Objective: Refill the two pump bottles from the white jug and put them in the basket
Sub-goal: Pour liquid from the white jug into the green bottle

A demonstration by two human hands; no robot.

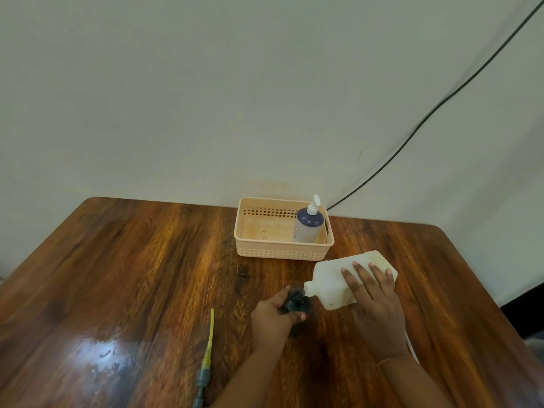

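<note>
My right hand (375,301) grips the white jug (332,282), tipped on its side with the spout down-left over the mouth of a dark pump bottle (295,301). My left hand (273,315) wraps around that open bottle and holds it upright on the table. Its pump (206,360), with a dark head and a yellow tube, lies on the table to the left of my left arm. A second pump bottle (307,226), dark-topped with a white pump fitted, stands in the right end of the peach basket (282,251).
The wooden table (132,275) meets a pale wall at its far edge, with the basket close to that edge. A black cable (426,116) runs down the wall to behind the basket. A glossy glare patch lies near the front left.
</note>
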